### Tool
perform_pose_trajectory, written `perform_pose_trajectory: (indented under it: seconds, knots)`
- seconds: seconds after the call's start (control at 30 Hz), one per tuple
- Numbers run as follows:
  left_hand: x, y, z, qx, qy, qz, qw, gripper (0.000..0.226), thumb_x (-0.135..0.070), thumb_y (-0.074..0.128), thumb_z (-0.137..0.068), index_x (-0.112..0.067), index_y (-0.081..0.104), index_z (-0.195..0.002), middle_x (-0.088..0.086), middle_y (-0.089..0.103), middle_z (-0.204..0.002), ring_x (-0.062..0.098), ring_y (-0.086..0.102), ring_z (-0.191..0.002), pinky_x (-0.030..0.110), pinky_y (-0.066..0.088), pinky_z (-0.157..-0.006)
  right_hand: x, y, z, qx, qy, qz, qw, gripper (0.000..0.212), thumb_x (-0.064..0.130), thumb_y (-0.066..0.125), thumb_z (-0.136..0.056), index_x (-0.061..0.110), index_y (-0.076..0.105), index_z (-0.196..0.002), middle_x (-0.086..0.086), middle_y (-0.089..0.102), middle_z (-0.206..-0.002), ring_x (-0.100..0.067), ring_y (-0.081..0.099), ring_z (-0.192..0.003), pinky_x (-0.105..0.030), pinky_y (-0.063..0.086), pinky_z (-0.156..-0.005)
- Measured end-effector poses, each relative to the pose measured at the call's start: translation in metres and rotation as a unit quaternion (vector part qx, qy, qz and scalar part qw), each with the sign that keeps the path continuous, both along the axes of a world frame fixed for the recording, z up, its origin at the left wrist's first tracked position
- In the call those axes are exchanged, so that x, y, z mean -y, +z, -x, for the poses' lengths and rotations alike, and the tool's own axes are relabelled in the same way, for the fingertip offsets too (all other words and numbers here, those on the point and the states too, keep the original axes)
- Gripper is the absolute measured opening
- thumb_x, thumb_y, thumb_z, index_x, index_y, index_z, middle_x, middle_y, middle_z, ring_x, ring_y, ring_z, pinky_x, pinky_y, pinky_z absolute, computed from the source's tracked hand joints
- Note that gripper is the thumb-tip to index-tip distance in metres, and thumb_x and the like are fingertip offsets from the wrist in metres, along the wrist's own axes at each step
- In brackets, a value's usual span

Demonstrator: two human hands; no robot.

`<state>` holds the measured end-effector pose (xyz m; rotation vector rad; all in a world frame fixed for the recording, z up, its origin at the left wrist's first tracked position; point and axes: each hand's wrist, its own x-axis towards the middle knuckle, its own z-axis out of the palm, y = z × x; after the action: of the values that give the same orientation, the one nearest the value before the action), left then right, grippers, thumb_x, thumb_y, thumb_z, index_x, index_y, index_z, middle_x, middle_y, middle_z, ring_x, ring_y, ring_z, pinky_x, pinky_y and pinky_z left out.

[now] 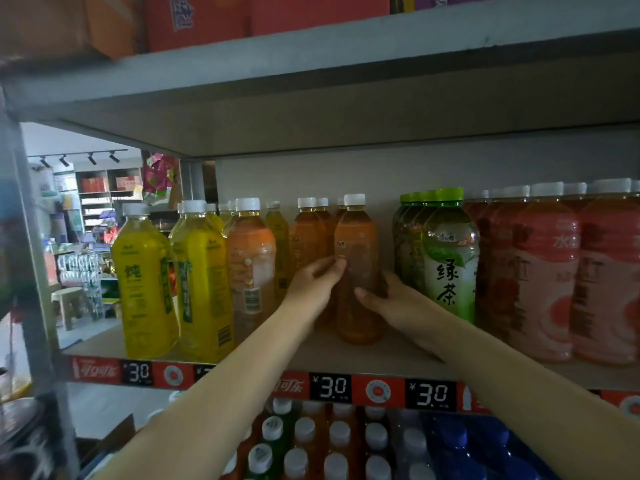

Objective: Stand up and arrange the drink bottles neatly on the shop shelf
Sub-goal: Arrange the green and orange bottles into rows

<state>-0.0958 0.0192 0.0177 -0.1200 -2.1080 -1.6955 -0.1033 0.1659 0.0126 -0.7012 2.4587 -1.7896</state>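
Note:
A brown tea bottle (356, 244) with a white cap stands upright on the grey shelf (346, 355), in front of more brown bottles (308, 233). My left hand (317, 284) wraps its left side and my right hand (391, 299) holds its lower right side. To the left stand yellow bottles (145, 282), another yellow one (204, 282) and an orange bottle (251, 261). To the right are green tea bottles (450, 254) and pink-labelled red bottles (543, 278).
The shelf above (311, 109) hangs low over the caps and carries orange cartons (194, 19). A red price strip (332, 388) runs along the front edge. Below it are capped bottles (339, 441) and blue packs (478, 448). A metal upright (31, 254) is at left.

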Motion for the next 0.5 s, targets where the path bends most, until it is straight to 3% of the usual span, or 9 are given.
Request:
perform_pose_trajectory:
  seconds: [0.07,0.13,0.2,0.33,0.43,0.5]
  knots:
    - [0.003,-0.004,-0.004,-0.017,0.041,-0.008,0.999,0.036,-0.04,0.048,-0.094,-0.028,0.052,-0.129,-0.005,0.054,-0.128,0.006,0.048,-0.099,0.016,0.037,-0.071,0.006,0.002,0.009,0.025,-0.007,0.016,1.0,0.076,0.036,0.065,-0.083,0.022,0.021,-0.144,-0.003,0.045,-0.141,-0.023,0.043,-0.127,-0.036,0.035,-0.107]
    - [0.004,-0.01,-0.006,-0.032,0.084,-0.013,0.996,0.04,-0.04,0.045,-0.095,-0.03,0.044,-0.134,-0.005,0.048,-0.137,0.011,0.047,-0.114,0.021,0.036,-0.085,0.01,0.002,0.017,0.029,-0.021,0.021,0.999,0.085,0.035,0.07,-0.079,0.023,0.019,-0.146,-0.004,0.044,-0.141,-0.025,0.043,-0.128,-0.043,0.034,-0.109]
    - [0.004,-0.013,-0.005,-0.035,0.112,-0.016,0.993,0.05,-0.042,0.044,-0.095,-0.031,0.031,-0.142,-0.004,0.037,-0.147,0.019,0.037,-0.133,0.032,0.034,-0.1,0.013,0.0,0.021,0.011,-0.031,0.025,0.999,0.081,0.034,0.074,-0.076,0.022,0.027,-0.141,-0.002,0.048,-0.138,-0.022,0.046,-0.124,-0.041,0.037,-0.106]
    - [0.006,-0.009,0.005,-0.014,0.107,-0.027,0.994,0.06,-0.041,0.043,-0.096,-0.033,0.015,-0.149,-0.002,0.026,-0.154,0.023,0.027,-0.14,0.045,0.026,-0.112,0.016,-0.008,0.02,-0.044,-0.11,0.029,0.993,0.075,0.038,0.077,-0.071,0.022,0.036,-0.131,0.006,0.053,-0.114,-0.016,0.052,-0.106,-0.028,0.042,-0.086]
    - [0.006,-0.008,0.014,-0.02,0.105,-0.017,0.994,0.06,-0.037,0.043,-0.097,-0.028,0.016,-0.149,0.0,0.03,-0.153,0.025,0.03,-0.139,0.042,0.026,-0.111,0.015,-0.013,0.016,-0.105,-0.16,0.004,0.981,0.067,0.041,0.075,-0.073,0.021,0.038,-0.124,0.009,0.052,-0.102,-0.016,0.055,-0.1,-0.024,0.041,-0.076]
    - [0.007,-0.006,0.019,-0.027,0.121,-0.009,0.992,0.061,-0.035,0.044,-0.097,-0.025,0.015,-0.15,0.001,0.031,-0.152,0.025,0.031,-0.138,0.04,0.026,-0.11,0.014,-0.017,0.012,-0.133,-0.176,-0.008,0.975,0.06,0.042,0.073,-0.074,0.021,0.039,-0.12,0.013,0.05,-0.094,-0.009,0.056,-0.086,-0.018,0.041,-0.064]
